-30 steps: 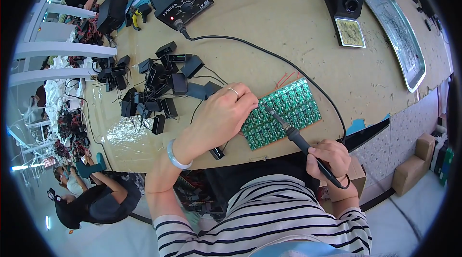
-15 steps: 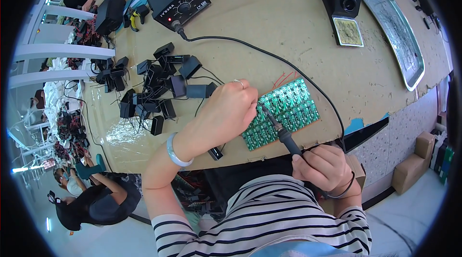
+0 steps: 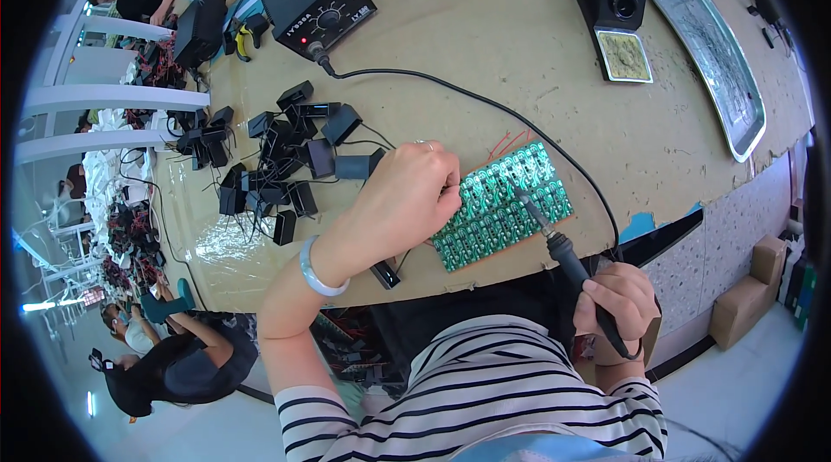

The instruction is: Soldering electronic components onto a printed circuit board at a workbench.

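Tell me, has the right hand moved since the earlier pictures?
Yes. The right hand, holding the soldering iron, has drawn back from the table edge toward the body.

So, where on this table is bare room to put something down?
The widest bare patch lies between the soldering station, the black holder and the green board, crossed only by the black cable. A smaller patch lies between the board and the metal tray. It is crowded at the black parts.
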Demonstrator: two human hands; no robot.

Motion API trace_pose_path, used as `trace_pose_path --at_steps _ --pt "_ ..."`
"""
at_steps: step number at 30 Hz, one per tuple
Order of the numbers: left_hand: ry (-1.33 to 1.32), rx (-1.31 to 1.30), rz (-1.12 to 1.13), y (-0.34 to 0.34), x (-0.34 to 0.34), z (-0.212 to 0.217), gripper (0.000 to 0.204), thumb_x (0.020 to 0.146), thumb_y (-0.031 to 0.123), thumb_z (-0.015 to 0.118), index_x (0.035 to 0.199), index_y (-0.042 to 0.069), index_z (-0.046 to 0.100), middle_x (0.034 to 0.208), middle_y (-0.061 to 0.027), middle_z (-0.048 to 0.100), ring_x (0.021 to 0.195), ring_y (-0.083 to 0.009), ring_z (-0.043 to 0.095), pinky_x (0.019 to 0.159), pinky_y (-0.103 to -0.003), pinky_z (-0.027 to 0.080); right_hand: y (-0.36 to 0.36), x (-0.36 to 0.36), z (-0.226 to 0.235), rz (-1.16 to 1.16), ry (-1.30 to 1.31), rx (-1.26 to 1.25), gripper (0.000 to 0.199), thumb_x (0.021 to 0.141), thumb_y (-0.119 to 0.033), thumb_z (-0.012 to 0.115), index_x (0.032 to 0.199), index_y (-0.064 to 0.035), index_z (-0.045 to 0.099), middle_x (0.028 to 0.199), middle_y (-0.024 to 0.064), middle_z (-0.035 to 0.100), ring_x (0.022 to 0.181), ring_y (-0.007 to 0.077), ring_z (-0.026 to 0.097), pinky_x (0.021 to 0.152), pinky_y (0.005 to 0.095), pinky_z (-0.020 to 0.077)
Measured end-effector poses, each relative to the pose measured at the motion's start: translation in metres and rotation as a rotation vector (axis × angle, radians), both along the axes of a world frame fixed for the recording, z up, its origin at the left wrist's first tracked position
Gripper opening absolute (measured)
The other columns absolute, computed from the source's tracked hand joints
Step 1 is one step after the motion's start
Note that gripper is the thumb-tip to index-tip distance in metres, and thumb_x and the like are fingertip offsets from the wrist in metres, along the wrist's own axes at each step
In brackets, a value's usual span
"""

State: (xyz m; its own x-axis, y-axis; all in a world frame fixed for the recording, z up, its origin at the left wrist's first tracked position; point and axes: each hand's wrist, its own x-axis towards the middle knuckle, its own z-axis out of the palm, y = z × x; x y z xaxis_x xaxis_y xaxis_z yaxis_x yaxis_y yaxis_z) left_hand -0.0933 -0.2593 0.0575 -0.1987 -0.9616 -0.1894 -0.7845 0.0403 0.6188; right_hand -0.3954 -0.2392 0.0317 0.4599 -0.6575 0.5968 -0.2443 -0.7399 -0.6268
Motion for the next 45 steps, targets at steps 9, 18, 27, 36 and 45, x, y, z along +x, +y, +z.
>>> trace_pose_path --at_steps 9,18,27,36,45 --pt "-0.056 0.01 -0.016 0.005 0.001 0.001 0.005 0.08 0.004 0.067 0.081 0.0 0.064 0.081 -0.0145 0.062 0.082 -0.0349 0.064 0.072 -0.046 0.052 0.003 -0.003 -0.005 0.082 0.002 0.026 0.032 0.069 0.006 0.076 0.098 -0.0035 0.066 0.075 0.0057 0.064 0.056 0.0212 0.062 0.05 0.0301 0.0528" --pt "-0.071 -0.206 -0.127 0.018 0.029 0.01 0.021 0.082 0.009 0.076 0.101 0.003 0.069 0.097 -0.0104 0.067 0.091 -0.0309 0.063 0.081 -0.04 0.052 0.005 -0.004 -0.005 0.071 -0.008 0.038 0.031 0.069 0.006 0.076 0.098 -0.0033 0.066 0.075 0.0063 0.065 0.057 0.0215 0.063 0.051 0.0309 0.0525" --pt "-0.087 -0.278 -0.101 0.018 0.048 0.008 0.015 0.081 0.002 0.076 0.096 0.002 0.073 0.091 -0.0091 0.066 0.085 -0.026 0.063 0.075 -0.035 0.051 0.006 -0.002 -0.005 0.092 -0.03 0.044 0.03 0.07 0.006 0.076 0.098 -0.0027 0.067 0.075 0.0066 0.065 0.057 0.0216 0.063 0.051 0.0308 0.052" --pt "0.053 -0.146 0.116 0.022 0.048 0.013 0.007 0.088 -0.002 0.068 0.094 -0.001 0.067 0.087 -0.0117 0.062 0.077 -0.0295 0.061 0.07 -0.038 0.05 0.009 -0.004 -0.007 0.058 -0.004 0.038 0.021 0.077 -0.001 0.073 0.096 -0.0051 0.064 0.071 0.0061 0.065 0.057 0.0219 0.063 0.053 0.0322 0.0518" --pt "-0.211 -0.33 -0.034 0.034 0.0 0.008 0.013 0.089 0.008 0.07 0.1 0.007 0.063 0.09 -0.0089 0.055 0.078 -0.0289 0.058 0.072 -0.04 0.046 0.005 0.0 -0.014 0.108 -0.02 0.072 0.031 0.068 0.005 0.078 0.095 -0.0054 0.068 0.076 0.0043 0.065 0.059 0.0197 0.064 0.054 0.0298 0.0541"
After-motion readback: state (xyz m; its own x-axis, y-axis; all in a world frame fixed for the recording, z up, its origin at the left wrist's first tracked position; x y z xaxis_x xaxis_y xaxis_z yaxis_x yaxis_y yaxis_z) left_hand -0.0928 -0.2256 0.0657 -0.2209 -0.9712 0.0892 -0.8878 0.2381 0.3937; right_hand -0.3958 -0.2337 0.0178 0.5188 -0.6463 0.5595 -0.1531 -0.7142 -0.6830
